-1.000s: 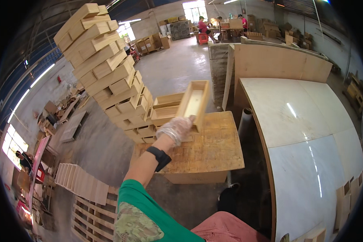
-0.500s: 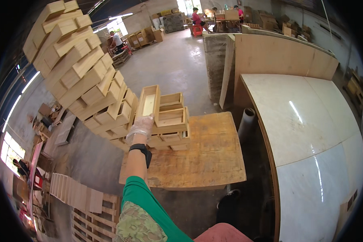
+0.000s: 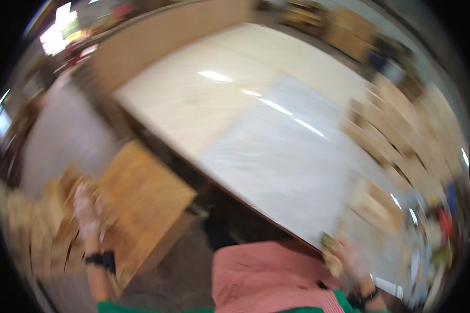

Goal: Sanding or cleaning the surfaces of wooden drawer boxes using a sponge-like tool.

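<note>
My left hand point(image 3: 87, 209), in a clear thin glove with a black band at the wrist, reaches to the light wooden boxes point(image 3: 70, 180) at the left end of a brown board table point(image 3: 146, 190). Motion smears its fingers, so their grip on a box cannot be made out. At the lower right, my right hand point(image 3: 351, 259) is closed around a crumpled yellowish-green and tan piece point(image 3: 331, 254) that looks like cloth. It is by the near edge of the large white-topped table point(image 3: 266, 172).
On the white table's right side, a wooden box point(image 3: 376, 203) lies in front of tall stacks of light wooden boxes point(image 3: 402, 135). A wooden panel point(image 3: 172, 39) stands along the far edge. More stacked boxes point(image 3: 36, 235) stand at the lower left.
The view has swung right, bringing the white table to the middle and my right hand into sight. My left hand, at an upright wooden box before, now appears farther left, still by the boxes.
</note>
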### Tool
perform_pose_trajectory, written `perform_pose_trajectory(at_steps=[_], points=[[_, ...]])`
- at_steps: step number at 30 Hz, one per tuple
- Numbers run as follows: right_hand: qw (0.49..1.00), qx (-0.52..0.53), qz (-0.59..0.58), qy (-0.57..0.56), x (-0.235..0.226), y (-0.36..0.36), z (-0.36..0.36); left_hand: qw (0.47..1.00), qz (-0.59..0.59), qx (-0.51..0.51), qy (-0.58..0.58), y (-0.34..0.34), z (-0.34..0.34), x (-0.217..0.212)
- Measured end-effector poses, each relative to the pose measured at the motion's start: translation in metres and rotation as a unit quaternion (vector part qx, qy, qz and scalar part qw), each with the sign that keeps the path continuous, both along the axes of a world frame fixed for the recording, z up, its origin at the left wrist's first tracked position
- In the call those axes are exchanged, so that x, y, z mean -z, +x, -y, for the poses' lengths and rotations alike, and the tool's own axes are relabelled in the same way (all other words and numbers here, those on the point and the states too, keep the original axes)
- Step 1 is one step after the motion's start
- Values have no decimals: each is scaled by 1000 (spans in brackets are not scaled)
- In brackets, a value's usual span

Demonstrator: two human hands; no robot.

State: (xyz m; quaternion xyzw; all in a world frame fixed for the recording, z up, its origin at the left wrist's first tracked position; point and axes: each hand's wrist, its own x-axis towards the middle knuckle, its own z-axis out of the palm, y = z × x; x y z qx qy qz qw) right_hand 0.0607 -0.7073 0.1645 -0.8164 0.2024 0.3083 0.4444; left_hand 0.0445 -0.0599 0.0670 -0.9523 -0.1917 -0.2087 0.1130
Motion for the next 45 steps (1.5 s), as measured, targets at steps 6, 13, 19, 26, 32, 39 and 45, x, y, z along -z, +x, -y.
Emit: perform_pose_trajectory(at_steps=[6,13,19,26,32,39,45], points=[[973,153,134,114,26,-66,96,881,-43,425,-202,121,260,-8],[755,438,360,330,31,-154,203,675,-130,695,-210,145,540,-30],[699,433,466,326,35,-147,329,638,-171,734,-160,151,625,-29],[711,77,448,-536,20,-85,437,653,-235,707,-136,168,654,-27],[769,66,227,-594,38,-19,470,648,-247,706,-146,173,654,-20],[748,-22,196,-633,60,6,485,628,-261,715,-166,172,651,-27],[786,8,185,-589,43,0,476,637,-311,611,-353,134,640,-56]])
